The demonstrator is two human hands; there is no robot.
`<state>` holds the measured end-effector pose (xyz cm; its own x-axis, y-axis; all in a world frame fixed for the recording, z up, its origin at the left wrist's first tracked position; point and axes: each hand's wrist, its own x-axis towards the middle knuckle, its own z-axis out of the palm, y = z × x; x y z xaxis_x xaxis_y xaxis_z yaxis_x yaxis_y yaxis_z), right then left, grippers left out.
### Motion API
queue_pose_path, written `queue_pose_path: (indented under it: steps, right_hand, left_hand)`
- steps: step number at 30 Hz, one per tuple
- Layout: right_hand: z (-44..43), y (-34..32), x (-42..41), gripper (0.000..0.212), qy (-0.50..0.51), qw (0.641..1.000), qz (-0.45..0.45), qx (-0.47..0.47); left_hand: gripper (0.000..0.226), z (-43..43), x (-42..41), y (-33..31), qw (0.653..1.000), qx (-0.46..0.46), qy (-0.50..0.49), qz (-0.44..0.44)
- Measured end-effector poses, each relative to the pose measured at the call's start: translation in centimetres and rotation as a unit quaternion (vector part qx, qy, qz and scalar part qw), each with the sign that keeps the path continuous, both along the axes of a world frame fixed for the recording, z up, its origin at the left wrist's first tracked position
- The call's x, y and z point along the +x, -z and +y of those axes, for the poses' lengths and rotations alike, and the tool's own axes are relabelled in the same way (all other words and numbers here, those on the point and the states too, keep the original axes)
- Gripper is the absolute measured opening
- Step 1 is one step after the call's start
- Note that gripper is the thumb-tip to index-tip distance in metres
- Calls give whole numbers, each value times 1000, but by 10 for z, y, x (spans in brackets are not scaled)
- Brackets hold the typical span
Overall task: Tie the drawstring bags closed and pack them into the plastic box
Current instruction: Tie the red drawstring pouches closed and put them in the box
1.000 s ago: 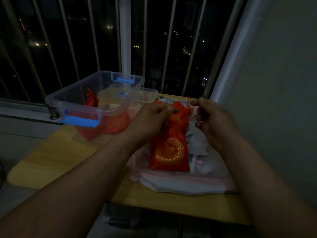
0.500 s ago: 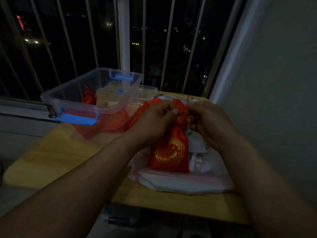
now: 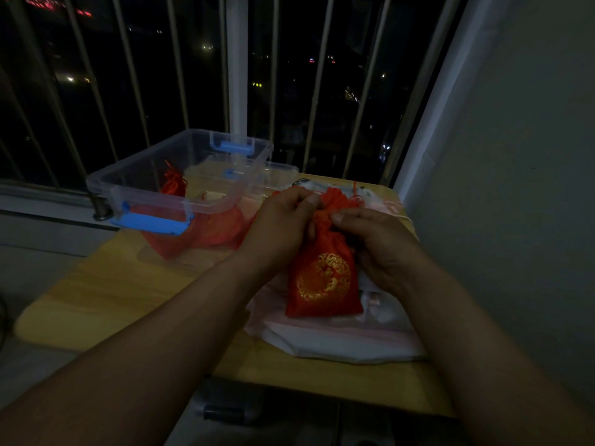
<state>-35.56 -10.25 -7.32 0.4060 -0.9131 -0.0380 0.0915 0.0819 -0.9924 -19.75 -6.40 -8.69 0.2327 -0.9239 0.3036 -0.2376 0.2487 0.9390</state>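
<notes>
Pale wood forms the small table (image 3: pixel 112 294), and a flat pile of soft whitish sheets (image 3: pixel 347 342) lies near its front edge. On the pile rests a shiny red drawstring bag (image 3: pixel 322 278) with a round gold emblem. The left hand (image 3: pixel 280 226) and right hand (image 3: pixel 380 246) both pinch its gathered neck with curled fingers. Behind, to the left, a clear plastic box (image 3: pixel 154 188) with blue latches (image 3: pixel 151 222) holds another red bag (image 3: pixel 175 185). Metal window bars (image 3: pixel 128 75) stand against the dark night.

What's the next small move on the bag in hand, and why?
Likely pull the cord tight to finish the tie. The left hand and right hand both pinch the gathered neck of the bag; whether a knot is done cannot be seen. The bag lies on the white pile, not yet in the box.
</notes>
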Motion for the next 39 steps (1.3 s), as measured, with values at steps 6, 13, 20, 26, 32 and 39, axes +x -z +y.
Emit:
queue_pose_path:
  steps: [6,13,20,26,32,39]
  right_hand:
    - [2,-2,-3,10,-47,998,-29,-13]
    - [2,-3,-4,8,-44,998,39,-5]
    - [2,-6,3,6,-46,993,110,-1]
    - [4,-8,6,11,-59,982,171,-60]
    - [9,-9,7,13,-69,964,221,-132]
    - [5,-7,3,13,-25,993,108,-29]
  left_hand:
    - [27,-1,3,4,998,40,-14,55]
    - [26,3,4,-3,993,43,6,106]
    - [24,0,15,-21,995,-16,2,93]
    - [25,-3,7,-26,995,-18,41,84]
    - [29,-6,-5,-29,991,-24,88,98]
    - [36,4,0,-15,985,-20,38,-168]
